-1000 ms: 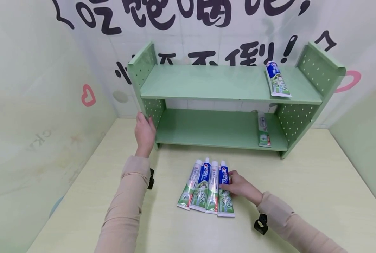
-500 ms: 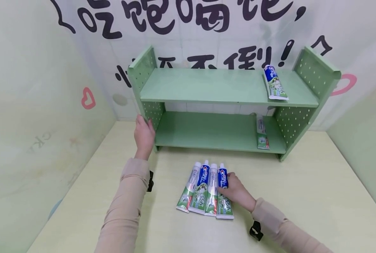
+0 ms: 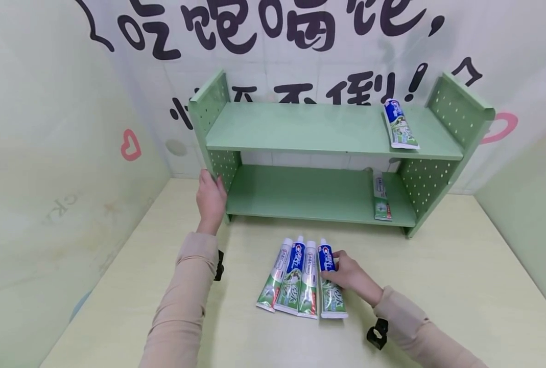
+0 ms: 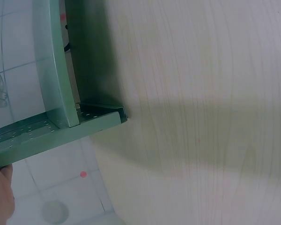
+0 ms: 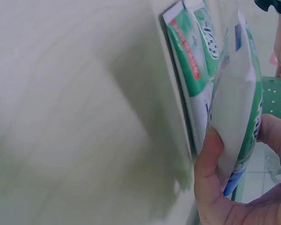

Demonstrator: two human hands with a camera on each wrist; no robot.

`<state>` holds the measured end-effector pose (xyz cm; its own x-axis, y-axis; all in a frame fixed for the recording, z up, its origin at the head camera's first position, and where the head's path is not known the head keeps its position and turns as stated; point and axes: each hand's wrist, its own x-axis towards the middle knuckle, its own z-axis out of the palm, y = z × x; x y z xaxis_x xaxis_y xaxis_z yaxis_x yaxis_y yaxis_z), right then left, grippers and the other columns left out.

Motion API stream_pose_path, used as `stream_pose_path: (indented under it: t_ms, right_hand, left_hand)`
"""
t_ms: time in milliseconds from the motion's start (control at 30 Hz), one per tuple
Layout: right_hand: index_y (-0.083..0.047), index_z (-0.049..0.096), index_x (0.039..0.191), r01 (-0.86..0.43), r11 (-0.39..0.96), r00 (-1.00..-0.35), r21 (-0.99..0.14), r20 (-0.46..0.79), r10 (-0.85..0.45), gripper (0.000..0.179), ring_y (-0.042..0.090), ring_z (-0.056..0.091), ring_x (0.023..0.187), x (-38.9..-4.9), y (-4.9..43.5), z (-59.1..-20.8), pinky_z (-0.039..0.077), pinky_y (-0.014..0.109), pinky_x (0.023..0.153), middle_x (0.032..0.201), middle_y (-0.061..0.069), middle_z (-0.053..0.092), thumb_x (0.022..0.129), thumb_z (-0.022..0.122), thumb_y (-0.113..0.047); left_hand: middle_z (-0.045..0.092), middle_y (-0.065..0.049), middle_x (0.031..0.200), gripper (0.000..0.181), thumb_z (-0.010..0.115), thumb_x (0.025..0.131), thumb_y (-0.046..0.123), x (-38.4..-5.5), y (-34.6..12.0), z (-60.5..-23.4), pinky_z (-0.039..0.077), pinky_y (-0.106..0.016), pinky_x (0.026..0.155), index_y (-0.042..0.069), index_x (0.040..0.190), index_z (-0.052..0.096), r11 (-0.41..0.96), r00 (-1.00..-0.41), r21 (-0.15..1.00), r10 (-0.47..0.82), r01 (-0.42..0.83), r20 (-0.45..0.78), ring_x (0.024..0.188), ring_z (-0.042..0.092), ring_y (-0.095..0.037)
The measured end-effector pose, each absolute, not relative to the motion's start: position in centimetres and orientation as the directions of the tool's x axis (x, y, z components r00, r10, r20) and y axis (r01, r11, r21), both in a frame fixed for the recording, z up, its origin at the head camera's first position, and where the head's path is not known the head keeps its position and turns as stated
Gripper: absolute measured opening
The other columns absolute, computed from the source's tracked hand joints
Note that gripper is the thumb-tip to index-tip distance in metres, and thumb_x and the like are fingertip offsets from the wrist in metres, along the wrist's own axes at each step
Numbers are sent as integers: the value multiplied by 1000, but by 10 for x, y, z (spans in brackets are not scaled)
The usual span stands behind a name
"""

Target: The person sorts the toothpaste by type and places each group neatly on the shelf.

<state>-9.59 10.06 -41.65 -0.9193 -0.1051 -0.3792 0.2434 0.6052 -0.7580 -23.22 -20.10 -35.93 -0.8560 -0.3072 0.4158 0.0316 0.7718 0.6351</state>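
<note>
With thumb and fingers on its two edges, my right hand pinches a blue-and-green toothpaste tube. In the right wrist view this tube is tilted, its pale back turned to the camera. To its left, several toothpaste tubes lie fanned side by side on the table, white-and-green ones and a blue-and-green one. My left hand grips the left side panel of a green two-tier shelf; its fingertips are partly hidden. The left wrist view catches only part of that hand beside the panel.
A blue-and-green toothpaste tube lies on the upper tier at the right. On the lower tier, also at the right, lies a white-and-green tube. The shelf stands on a pale wooden table before a wall with black lettering.
My right hand has drawn the rightmost tube slightly away from its neighbours, so a gap now shows between them. The left hand keeps its hold on the panel. The head view has shifted slightly.
</note>
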Motion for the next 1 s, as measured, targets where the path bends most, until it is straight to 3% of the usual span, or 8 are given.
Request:
stream_pose_path:
  t_ms: [633,1000]
  right_hand:
    - [8,33,130,133,589,-937,-797,-294,-187,65,17,56,63,-97,101,-369,51,26,46,92,18,54,79,66,-14]
    - [9,29,134,27,625,-941,-780,-230,-247,69,17,58,66,-101,106,-332,53,25,51,95,18,53,81,66,-17]
  left_hand:
    - [52,-22,102,32,36,99,22,-235,-201,-362,51,-46,69,-3,117,35,783,-856,621,-294,40,425,84,58,-40]
    - [53,-20,103,29,38,98,22,-236,-202,-364,52,-46,69,-1,116,37,781,-847,624,-307,37,434,85,59,-39]
